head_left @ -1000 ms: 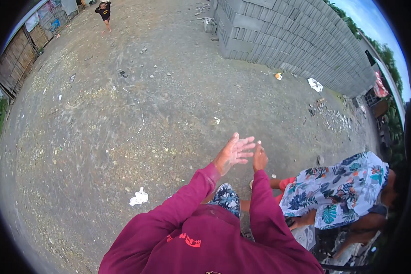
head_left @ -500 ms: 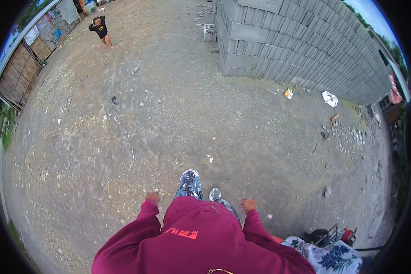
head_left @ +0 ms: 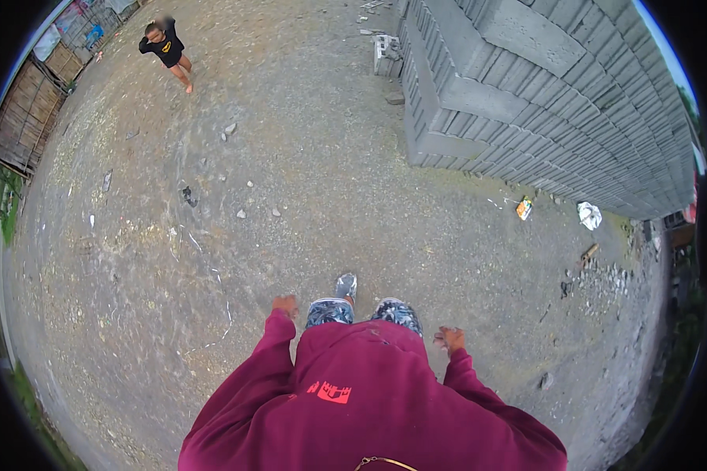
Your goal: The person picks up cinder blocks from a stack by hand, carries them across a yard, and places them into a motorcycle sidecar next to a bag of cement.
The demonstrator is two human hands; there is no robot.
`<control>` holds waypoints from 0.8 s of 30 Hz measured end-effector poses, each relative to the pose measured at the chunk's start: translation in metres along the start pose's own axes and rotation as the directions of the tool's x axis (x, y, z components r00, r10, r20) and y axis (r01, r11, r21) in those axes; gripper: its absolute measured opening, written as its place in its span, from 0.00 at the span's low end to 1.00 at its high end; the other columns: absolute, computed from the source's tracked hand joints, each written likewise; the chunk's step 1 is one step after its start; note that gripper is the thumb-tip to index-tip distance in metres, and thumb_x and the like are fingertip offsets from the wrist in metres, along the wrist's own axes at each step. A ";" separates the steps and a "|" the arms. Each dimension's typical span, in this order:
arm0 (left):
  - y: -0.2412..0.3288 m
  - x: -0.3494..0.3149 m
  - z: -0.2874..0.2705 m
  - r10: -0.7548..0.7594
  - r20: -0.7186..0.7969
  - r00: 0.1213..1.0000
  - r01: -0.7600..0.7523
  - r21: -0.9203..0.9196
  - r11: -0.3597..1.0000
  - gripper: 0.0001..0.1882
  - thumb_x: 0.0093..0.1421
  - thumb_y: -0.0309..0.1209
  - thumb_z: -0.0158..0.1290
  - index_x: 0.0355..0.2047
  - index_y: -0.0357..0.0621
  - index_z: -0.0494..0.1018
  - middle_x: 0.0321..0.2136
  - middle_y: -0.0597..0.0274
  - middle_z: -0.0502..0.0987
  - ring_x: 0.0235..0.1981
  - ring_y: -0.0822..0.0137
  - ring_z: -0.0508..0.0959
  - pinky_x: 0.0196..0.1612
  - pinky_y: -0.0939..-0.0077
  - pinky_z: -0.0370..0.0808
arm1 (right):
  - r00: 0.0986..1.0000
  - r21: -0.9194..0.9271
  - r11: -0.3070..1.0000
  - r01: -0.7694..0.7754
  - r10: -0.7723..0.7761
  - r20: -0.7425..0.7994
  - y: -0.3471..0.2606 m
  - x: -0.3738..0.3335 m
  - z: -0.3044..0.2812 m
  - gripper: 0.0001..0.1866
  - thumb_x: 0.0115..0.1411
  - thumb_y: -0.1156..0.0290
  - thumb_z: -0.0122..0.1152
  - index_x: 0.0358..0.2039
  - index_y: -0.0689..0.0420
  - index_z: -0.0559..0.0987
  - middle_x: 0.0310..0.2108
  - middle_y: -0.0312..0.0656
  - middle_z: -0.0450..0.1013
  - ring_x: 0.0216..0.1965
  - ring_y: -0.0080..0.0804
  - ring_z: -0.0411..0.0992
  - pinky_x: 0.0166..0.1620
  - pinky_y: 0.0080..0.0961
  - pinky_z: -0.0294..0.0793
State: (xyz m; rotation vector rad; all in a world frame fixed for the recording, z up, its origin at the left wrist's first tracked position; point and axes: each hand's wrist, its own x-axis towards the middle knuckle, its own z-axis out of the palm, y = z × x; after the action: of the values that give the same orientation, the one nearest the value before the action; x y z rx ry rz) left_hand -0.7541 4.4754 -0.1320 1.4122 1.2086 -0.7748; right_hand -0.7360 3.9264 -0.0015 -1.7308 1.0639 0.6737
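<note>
My left hand (head_left: pixel 286 304) hangs beside my left thigh at the end of a maroon sleeve, with loose fingers and nothing visible in it. On the other side, my right hand (head_left: pixel 450 339) is held away from my hip. Its fingers are slightly bent and apart, and it holds nothing. Neither hand touches anything. Between them are my patterned blue shorts (head_left: pixel 330 312) and one shoe (head_left: pixel 346 286), set forward on the gravelly ground (head_left: pixel 314 228).
A tall stack of grey concrete blocks (head_left: pixel 479 102) rises at the far right. Near its base lie a white bag (head_left: pixel 589 216), an orange wrapper (head_left: pixel 524 208) and rubble (head_left: pixel 605 282). A person in a black shirt (head_left: pixel 167 51) stands far left, near a bamboo-walled shed (head_left: pixel 27 118).
I have moved forward; the block stack and the person appear nearer. The parked vehicle with patterned cloth at lower right has left the view. One foot has swung out of sight.
</note>
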 end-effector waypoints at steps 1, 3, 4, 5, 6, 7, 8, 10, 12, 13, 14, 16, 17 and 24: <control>0.075 0.006 0.041 0.093 0.011 0.996 -0.091 -0.114 0.989 0.15 0.61 0.40 0.46 0.43 0.44 0.66 0.28 0.56 0.77 0.21 0.62 0.77 0.17 0.69 0.69 | 0.996 0.080 0.993 0.085 -0.084 -0.015 -0.026 0.007 -0.003 0.14 0.55 0.65 0.55 0.35 0.63 0.77 0.26 0.49 0.77 0.20 0.35 0.76 0.16 0.28 0.69; 0.210 0.025 0.038 0.268 -0.024 0.963 -0.269 -0.084 0.959 0.20 0.61 0.44 0.49 0.47 0.45 0.67 0.30 0.59 0.79 0.25 0.65 0.79 0.23 0.69 0.74 | 0.998 0.042 0.997 0.060 -0.061 0.032 -0.092 0.033 0.037 0.13 0.55 0.66 0.56 0.35 0.63 0.77 0.25 0.48 0.77 0.20 0.35 0.76 0.17 0.28 0.70; 0.274 0.028 0.051 0.371 -0.043 0.928 -0.372 -0.050 0.927 0.19 0.61 0.45 0.50 0.46 0.45 0.68 0.31 0.59 0.80 0.27 0.67 0.80 0.26 0.69 0.75 | 0.999 -0.015 0.999 0.039 -0.039 0.029 -0.122 0.052 0.044 0.13 0.54 0.66 0.56 0.35 0.63 0.77 0.25 0.48 0.77 0.21 0.35 0.76 0.18 0.28 0.71; 0.334 0.032 0.058 0.439 -0.029 0.898 -0.439 -0.098 0.893 0.19 0.61 0.45 0.50 0.45 0.45 0.69 0.32 0.60 0.80 0.27 0.68 0.80 0.27 0.70 0.75 | 0.999 -0.010 0.999 0.033 -0.032 0.023 -0.149 0.072 0.056 0.13 0.54 0.66 0.56 0.35 0.63 0.77 0.25 0.48 0.77 0.21 0.35 0.76 0.18 0.28 0.71; 0.386 0.039 0.064 0.504 -0.011 0.864 -0.500 -0.147 0.854 0.19 0.62 0.46 0.50 0.44 0.45 0.71 0.32 0.60 0.80 0.28 0.69 0.80 0.27 0.71 0.76 | 0.999 -0.085 0.996 0.012 -0.010 0.032 -0.173 0.093 0.067 0.14 0.54 0.65 0.56 0.36 0.62 0.78 0.27 0.48 0.78 0.22 0.35 0.77 0.20 0.28 0.72; 0.429 0.049 0.065 0.500 0.001 0.866 -0.495 -0.136 0.858 0.19 0.62 0.46 0.50 0.44 0.45 0.71 0.32 0.60 0.80 0.28 0.69 0.80 0.27 0.71 0.76 | 0.999 -0.158 0.987 -0.010 0.017 0.045 -0.195 0.112 0.078 0.15 0.54 0.64 0.57 0.38 0.61 0.79 0.30 0.47 0.78 0.24 0.35 0.77 0.22 0.29 0.72; 0.471 0.065 0.058 0.532 -0.015 0.847 -0.529 -0.143 0.837 0.19 0.62 0.46 0.50 0.43 0.45 0.72 0.32 0.60 0.80 0.28 0.69 0.80 0.28 0.72 0.76 | 0.998 -0.152 0.988 -0.014 0.022 0.056 -0.223 0.133 0.094 0.15 0.54 0.64 0.57 0.38 0.61 0.79 0.30 0.47 0.78 0.24 0.35 0.77 0.22 0.29 0.72; 0.538 0.095 0.044 0.556 -0.039 0.830 -0.556 -0.134 0.820 0.18 0.62 0.46 0.50 0.42 0.45 0.72 0.32 0.60 0.80 0.28 0.69 0.80 0.28 0.72 0.76 | 0.989 -0.047 0.998 -0.048 0.054 0.137 -0.277 0.175 0.128 0.15 0.52 0.65 0.58 0.36 0.62 0.80 0.30 0.47 0.78 0.27 0.34 0.77 0.24 0.29 0.74; 0.573 0.132 0.029 0.483 -0.078 0.872 -0.489 -0.119 0.864 0.17 0.62 0.42 0.50 0.42 0.42 0.73 0.28 0.60 0.80 0.23 0.71 0.79 0.22 0.75 0.72 | 0.988 -0.091 0.993 -0.076 0.087 0.126 -0.319 0.218 0.149 0.14 0.53 0.65 0.57 0.36 0.60 0.80 0.32 0.49 0.78 0.28 0.36 0.78 0.26 0.30 0.74; 0.582 0.153 0.013 0.395 -0.108 0.912 -0.404 -0.080 0.911 0.16 0.62 0.42 0.50 0.41 0.42 0.73 0.27 0.60 0.80 0.23 0.70 0.79 0.21 0.73 0.72 | 0.990 -0.134 0.990 -0.051 0.068 0.123 -0.360 0.255 0.162 0.14 0.55 0.65 0.55 0.37 0.59 0.81 0.35 0.51 0.78 0.29 0.38 0.78 0.27 0.30 0.75; 0.605 0.172 0.013 0.339 -0.107 0.935 -0.347 -0.065 0.936 0.16 0.62 0.41 0.49 0.41 0.42 0.73 0.27 0.59 0.79 0.23 0.69 0.79 0.21 0.72 0.73 | 0.984 -0.276 0.961 0.035 0.015 0.177 -0.410 0.315 0.153 0.18 0.54 0.67 0.56 0.42 0.65 0.73 0.34 0.56 0.76 0.27 0.44 0.77 0.24 0.36 0.75; 0.603 0.191 -0.007 0.127 -0.059 0.990 -0.129 -0.034 0.991 0.14 0.60 0.38 0.48 0.41 0.43 0.71 0.24 0.58 0.78 0.21 0.66 0.78 0.20 0.69 0.73 | 0.915 -0.413 0.878 -0.242 0.349 0.205 -0.474 0.356 0.168 0.19 0.56 0.62 0.52 0.49 0.50 0.74 0.39 0.42 0.78 0.36 0.34 0.79 0.34 0.39 0.75; 0.602 0.193 -0.028 -0.033 -0.068 0.997 0.025 -0.105 0.994 0.14 0.59 0.37 0.48 0.42 0.43 0.71 0.25 0.57 0.78 0.20 0.65 0.77 0.19 0.69 0.72 | 0.948 -0.346 0.919 -0.190 0.264 0.181 -0.523 0.371 0.190 0.16 0.54 0.64 0.56 0.42 0.56 0.75 0.31 0.46 0.77 0.28 0.36 0.77 0.25 0.36 0.71; 0.635 0.233 -0.132 -0.213 0.220 0.952 0.304 -0.606 0.735 0.18 0.59 0.39 0.47 0.47 0.43 0.67 0.31 0.51 0.77 0.23 0.61 0.77 0.20 0.66 0.70 | 0.878 -0.222 0.853 0.472 -0.432 0.208 -0.934 0.498 0.325 0.15 0.56 0.64 0.55 0.35 0.62 0.80 0.24 0.42 0.77 0.23 0.28 0.75 0.29 0.27 0.73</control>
State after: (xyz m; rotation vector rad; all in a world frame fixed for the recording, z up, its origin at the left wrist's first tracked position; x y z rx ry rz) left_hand -0.1086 4.7161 -0.1272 0.6227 1.4038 -0.5514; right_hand 0.3310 4.1988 -0.1192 -2.0330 0.4378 0.6482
